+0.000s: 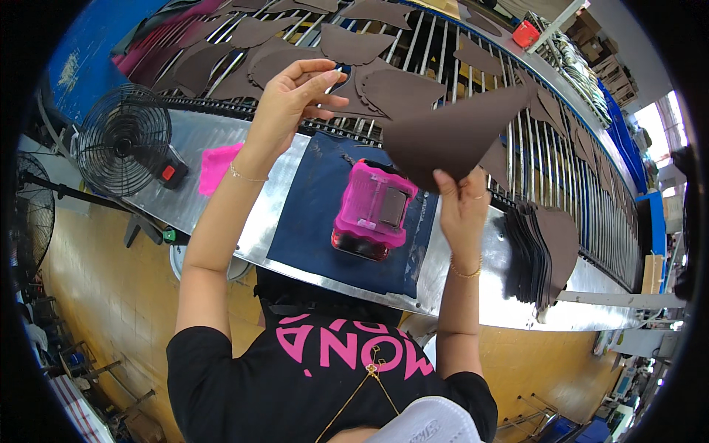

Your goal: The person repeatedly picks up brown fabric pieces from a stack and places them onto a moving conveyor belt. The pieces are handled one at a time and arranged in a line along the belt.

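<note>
One pink basket [362, 193], head view, sat on a blue sheet [306, 221] on the metal desk [207, 129], with a dark rectangular block [393, 207] inside. Right hand [464, 210] pinched a brown panel [443, 144] by its lower edge, raised beyond the basket. Left hand [299, 96] hung loosely spread, nothing gripped, near more brown panels [402, 90] on the rods.

It's a factory workshop — conveyor [617, 244] bearing brown cutouts [406, 92].

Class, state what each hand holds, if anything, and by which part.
Right hand: a brown sheet, gripped at its lower edge. Left hand: nothing visibly held.
</note>
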Tool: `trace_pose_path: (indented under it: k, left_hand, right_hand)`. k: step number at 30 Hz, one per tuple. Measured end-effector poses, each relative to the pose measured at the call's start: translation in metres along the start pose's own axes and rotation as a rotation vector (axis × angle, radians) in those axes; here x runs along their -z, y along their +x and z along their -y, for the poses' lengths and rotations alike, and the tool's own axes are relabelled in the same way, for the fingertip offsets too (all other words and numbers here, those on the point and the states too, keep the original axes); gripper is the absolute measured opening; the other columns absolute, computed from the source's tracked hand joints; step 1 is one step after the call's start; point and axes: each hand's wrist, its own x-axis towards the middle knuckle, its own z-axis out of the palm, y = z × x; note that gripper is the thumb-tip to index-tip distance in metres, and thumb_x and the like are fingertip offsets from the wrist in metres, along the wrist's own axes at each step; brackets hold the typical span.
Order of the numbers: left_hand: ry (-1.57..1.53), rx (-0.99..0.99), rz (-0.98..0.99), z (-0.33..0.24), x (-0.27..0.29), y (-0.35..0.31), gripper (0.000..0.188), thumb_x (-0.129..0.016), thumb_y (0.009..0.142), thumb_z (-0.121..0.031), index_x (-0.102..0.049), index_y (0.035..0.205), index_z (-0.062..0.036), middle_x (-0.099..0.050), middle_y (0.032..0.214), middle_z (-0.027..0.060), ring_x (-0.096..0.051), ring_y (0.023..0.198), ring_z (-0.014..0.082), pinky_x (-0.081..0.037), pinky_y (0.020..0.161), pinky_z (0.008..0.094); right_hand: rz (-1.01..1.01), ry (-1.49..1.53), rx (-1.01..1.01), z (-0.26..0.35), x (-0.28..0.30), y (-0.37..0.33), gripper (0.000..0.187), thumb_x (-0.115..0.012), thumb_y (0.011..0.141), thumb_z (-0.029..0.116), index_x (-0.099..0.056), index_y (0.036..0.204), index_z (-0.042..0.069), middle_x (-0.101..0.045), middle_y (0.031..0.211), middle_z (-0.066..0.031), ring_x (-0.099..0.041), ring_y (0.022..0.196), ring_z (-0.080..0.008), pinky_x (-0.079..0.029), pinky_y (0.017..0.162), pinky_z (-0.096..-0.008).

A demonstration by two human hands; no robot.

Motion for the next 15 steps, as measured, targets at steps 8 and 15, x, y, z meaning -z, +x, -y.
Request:
trace_pose_path:
  k: [8,15]
  left_hand:
    - [-0.543,0.630,0.449,0.008,-0.021,-0.022,0.060,-0.033,0.099,-0.048,-0.052,0.118,0.0056,-0.064,0.105,0.0220,-0.070,0.071,0.0247,-0.059,0.052,0.0274]
    - [-0.975,0.529,0.486,0.007,-0.033,-0.031,0.056,-0.047,0.093,-0.051,-0.053,0.111,0.0018,-0.063,0.090,0.0119,-0.064,0.065,0.0177,-0.052,0.048,0.0238]
  right_hand:
    - [0.002,-0.097,0.074,0.013,0.028,0.072,0.037,-0.061,0.089,0.015,-0.054,0.122,-0.001,-0.065,0.094,-0.0199,-0.066,0.071,-0.0259,-0.048,0.062,-0.0321]
    - [0.017,0.276,0.048,0.047,0.032,0.055,0.046,-0.066,0.086,0.008,-0.049,0.128,-0.004,-0.059,0.085,-0.0055,-0.046,0.069,-0.0063,-0.039,0.060,-0.0197]
